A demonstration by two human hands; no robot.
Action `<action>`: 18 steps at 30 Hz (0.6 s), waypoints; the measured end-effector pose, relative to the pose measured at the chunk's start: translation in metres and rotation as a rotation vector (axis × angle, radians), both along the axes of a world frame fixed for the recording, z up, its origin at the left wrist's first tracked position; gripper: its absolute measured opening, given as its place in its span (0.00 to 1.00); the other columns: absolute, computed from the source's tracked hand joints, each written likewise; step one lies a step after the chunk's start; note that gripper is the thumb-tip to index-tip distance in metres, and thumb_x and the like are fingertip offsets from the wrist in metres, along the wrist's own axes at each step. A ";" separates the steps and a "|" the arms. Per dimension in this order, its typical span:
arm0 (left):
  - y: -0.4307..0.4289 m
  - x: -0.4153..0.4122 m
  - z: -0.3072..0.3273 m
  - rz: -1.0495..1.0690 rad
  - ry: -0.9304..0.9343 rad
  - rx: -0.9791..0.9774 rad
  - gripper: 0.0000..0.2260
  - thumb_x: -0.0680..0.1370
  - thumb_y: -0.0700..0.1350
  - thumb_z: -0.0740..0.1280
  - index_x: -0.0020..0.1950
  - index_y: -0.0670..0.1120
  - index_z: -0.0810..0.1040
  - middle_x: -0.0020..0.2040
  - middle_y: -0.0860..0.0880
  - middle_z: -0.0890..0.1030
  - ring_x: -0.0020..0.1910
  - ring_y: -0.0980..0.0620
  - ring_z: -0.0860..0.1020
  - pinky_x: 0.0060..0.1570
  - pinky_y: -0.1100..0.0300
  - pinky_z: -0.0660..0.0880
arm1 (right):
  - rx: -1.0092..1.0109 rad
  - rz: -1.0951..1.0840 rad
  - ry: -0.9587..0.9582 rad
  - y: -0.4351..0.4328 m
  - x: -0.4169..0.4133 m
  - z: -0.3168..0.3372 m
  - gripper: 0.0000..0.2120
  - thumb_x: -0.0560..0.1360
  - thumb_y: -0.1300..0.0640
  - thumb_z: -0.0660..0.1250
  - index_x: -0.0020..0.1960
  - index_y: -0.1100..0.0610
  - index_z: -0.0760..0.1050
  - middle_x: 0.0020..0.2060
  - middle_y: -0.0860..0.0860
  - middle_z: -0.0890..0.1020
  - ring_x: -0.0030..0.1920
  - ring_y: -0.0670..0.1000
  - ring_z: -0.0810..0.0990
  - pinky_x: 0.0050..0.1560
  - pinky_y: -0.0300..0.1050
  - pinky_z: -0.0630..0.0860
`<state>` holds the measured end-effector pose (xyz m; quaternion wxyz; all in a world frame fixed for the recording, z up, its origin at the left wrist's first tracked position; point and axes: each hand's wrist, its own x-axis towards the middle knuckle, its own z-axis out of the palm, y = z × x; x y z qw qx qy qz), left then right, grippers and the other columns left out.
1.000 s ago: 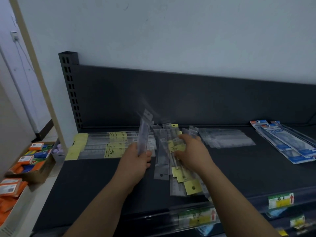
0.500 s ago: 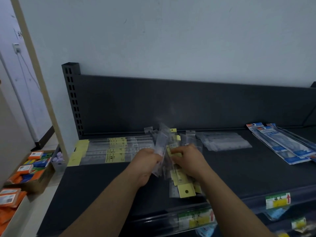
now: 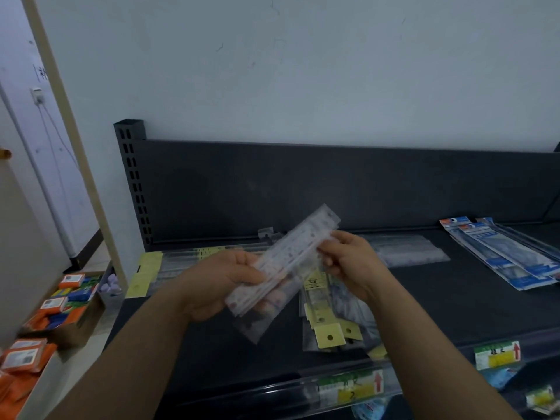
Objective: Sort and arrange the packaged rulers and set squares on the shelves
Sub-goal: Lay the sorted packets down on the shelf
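A bundle of clear-packaged rulers [image 3: 285, 262] is held tilted above the dark shelf [image 3: 454, 313]. My left hand [image 3: 221, 283] grips its lower end, and my right hand [image 3: 348, 262] pinches its upper right edge. Under my hands lies a loose pile of ruler packs with yellow header cards [image 3: 330, 325]. Long rulers with yellow labels [image 3: 169, 262] lie along the back left. A flat stack of clear packs [image 3: 406, 253] sits behind my right hand. Blue-headed ruler packs [image 3: 500, 253] lie at the right.
The shelf has a dark back panel [image 3: 333, 183] and a clear price rail [image 3: 348, 386] with green and yellow tags along its front. Left of the shelf, open boxes hold orange and blue packets [image 3: 60, 301]. A wooden post [image 3: 75, 140] leans by the shelf's left upright.
Both hands have lifted a bundle of clear ruler packs off the pile and now hold it tilted above the shelf. The camera has moved closer.
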<state>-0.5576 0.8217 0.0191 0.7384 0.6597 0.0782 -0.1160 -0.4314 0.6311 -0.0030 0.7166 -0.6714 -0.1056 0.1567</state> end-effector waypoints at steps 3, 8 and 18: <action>0.002 -0.001 -0.010 0.255 -0.056 -0.085 0.09 0.80 0.33 0.60 0.58 0.39 0.76 0.51 0.40 0.84 0.45 0.43 0.84 0.45 0.47 0.82 | 0.067 -0.193 0.041 -0.011 0.002 0.000 0.08 0.77 0.67 0.63 0.56 0.60 0.74 0.34 0.55 0.76 0.27 0.46 0.72 0.24 0.35 0.71; -0.019 -0.001 -0.029 0.521 -0.172 -0.098 0.09 0.81 0.37 0.59 0.59 0.47 0.73 0.51 0.43 0.84 0.46 0.46 0.82 0.48 0.52 0.80 | 0.318 -0.291 0.178 -0.033 -0.013 -0.003 0.08 0.75 0.69 0.65 0.53 0.62 0.71 0.42 0.58 0.80 0.38 0.51 0.83 0.36 0.39 0.82; -0.088 0.022 -0.051 0.495 -0.213 -0.105 0.08 0.82 0.39 0.60 0.58 0.43 0.75 0.51 0.43 0.83 0.48 0.48 0.83 0.47 0.51 0.81 | -0.434 -0.183 -0.280 -0.037 -0.052 -0.031 0.06 0.74 0.56 0.71 0.40 0.58 0.79 0.33 0.47 0.81 0.33 0.42 0.79 0.32 0.36 0.75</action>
